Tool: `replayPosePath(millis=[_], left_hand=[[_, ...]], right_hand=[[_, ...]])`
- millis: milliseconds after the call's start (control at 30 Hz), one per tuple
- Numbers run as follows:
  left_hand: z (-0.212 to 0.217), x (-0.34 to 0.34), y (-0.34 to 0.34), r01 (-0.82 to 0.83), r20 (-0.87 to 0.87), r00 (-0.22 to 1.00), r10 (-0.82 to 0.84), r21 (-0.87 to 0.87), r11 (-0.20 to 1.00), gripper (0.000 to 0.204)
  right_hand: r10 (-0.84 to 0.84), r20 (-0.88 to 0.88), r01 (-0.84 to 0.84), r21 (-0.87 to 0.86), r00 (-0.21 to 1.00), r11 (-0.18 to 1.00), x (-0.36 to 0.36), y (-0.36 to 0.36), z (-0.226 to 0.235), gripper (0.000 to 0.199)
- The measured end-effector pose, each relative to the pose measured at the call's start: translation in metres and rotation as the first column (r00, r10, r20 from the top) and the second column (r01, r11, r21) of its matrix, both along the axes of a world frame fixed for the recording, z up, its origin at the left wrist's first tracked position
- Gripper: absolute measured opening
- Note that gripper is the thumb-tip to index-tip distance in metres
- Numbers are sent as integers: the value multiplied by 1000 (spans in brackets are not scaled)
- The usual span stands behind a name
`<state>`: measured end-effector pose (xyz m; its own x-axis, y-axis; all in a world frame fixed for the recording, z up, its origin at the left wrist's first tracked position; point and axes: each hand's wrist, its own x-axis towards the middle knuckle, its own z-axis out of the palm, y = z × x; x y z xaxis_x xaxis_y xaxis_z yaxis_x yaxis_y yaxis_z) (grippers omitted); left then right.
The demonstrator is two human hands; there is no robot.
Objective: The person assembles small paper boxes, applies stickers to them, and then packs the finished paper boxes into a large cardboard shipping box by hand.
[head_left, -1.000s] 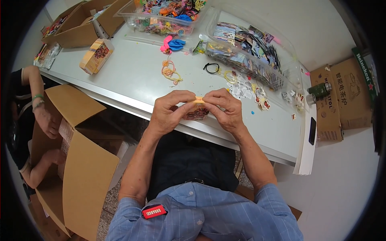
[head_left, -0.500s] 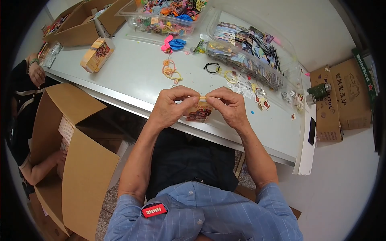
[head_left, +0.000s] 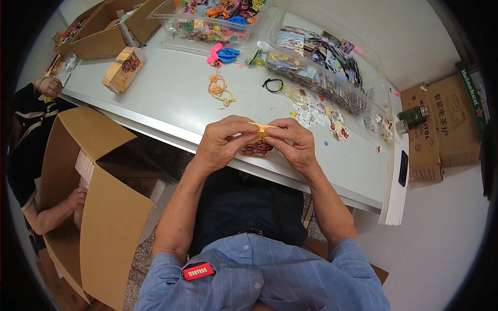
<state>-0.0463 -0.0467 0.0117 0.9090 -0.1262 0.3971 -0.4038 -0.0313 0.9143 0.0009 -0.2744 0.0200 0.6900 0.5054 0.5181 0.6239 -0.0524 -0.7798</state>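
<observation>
- a white table [head_left: 166, 103] runs across the view, its near edge in front of the person; loose yellow and pink bands [head_left: 221, 89], a black band [head_left: 273, 85] and a pink and blue piece [head_left: 223, 54] lie on it.
- a pale wall [head_left: 430, 233] and brown cartons [head_left: 454, 124] stand at the right; speckled floor [head_left: 136, 264] shows below.
- one clear tub [head_left: 170, 28] holds a heap of colourful small items; the other clear tub [head_left: 377, 89] holds rows of flat printed packets [head_left: 337, 59].
- the open cardboard box [head_left: 111, 228] at the left holds pale packages [head_left: 84, 168], a co-worker's hand [head_left: 77, 198] inside.
- a yellow carton [head_left: 124, 70] sits farther back on the table.
- the small printed box [head_left: 257, 149] is at the table's near edge; whether it rests there, i cannot tell.
- left hand [head_left: 225, 142] and right hand [head_left: 291, 142] pinch its top from either side, fingers narrow.
</observation>
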Motion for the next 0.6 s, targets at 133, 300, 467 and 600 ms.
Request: replayPosePath(millis=[133, 300, 467, 600], left_hand=[[2, -10, -6, -52, -121, 991, 51, -2, 999, 42], [-5, -39, -18, -399, -296, 889, 350, -122, 909, 75], [-14, -62, -12, -769, -248, 640, 728, -227, 598, 57], [-33, -73, -34, -712, -176, 702, 690, -166, 682, 51]], right_hand=[[-37, -280, 68, 101, 959, 993, -8, 10, -3, 27], [-178, -636, 287, 71, 751, 955, -7, 32, 7, 26], [-99, -697, 268, 138, 710, 953, 25, 90, 34, 33], [-37, -721, 181, 123, 692, 976, 67, 165, 44, 51]])
